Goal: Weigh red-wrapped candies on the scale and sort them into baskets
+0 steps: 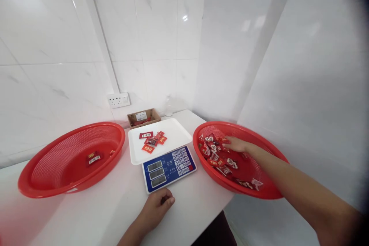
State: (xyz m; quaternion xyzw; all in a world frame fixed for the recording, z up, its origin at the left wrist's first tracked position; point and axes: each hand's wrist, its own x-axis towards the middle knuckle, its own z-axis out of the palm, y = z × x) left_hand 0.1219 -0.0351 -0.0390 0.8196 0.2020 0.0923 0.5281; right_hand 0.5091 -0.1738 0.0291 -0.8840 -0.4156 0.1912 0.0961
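Observation:
My right hand (235,145) reaches into the red basket (259,190) on the right and lies among several red and white candy packets (215,153); its fingertips are buried among them, so a grip cannot be made out. My left hand (158,204) rests on the white table as a loose fist just in front of the blue electronic scale (168,168), holding nothing. The scale's white tray (175,132) carries several red packets (152,141).
A second red basket (43,178) on the left holds a couple of packets (94,157). A small cardboard box (143,117) and a clear bottle (168,108) stand at the back by the tiled wall. A wall socket (119,100) sits above. The table edge runs near my body.

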